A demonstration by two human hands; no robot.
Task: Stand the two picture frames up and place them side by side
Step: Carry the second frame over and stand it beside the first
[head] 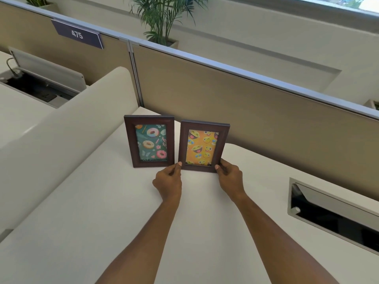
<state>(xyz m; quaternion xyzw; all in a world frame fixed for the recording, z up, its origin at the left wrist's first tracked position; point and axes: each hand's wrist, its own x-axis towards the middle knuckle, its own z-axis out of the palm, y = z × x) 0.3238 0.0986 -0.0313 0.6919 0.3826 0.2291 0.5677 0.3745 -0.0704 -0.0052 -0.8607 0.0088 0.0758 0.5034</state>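
- My left hand [168, 181] pinches the lower left corner of the emoji frame [204, 146], thumb on the front of the moulding; my right hand [230, 178] grips the lower right corner the same way.
- So both hands are closed on that one frame, none on the other.
- The emoji frame is upright on the white desk [102, 201], its bottom edge looks down on the surface, though I can't tell whether its back stand is bearing the load.
- The donut frame [149, 140] stands on its own just to the left, free of either hand, with a narrow gap between the two.
- They sit near the beige partition [246, 111], faces toward me.
- Handling call: dark wooden moulding, stiff, probably light, with a glazed front that marks easily and could crack if it tips.
- Best hold is where I am, low on the side rails, fingers off the glass.
- Judging from here, the job is nearly done: let go gently and watch that it doesn't fall backward.
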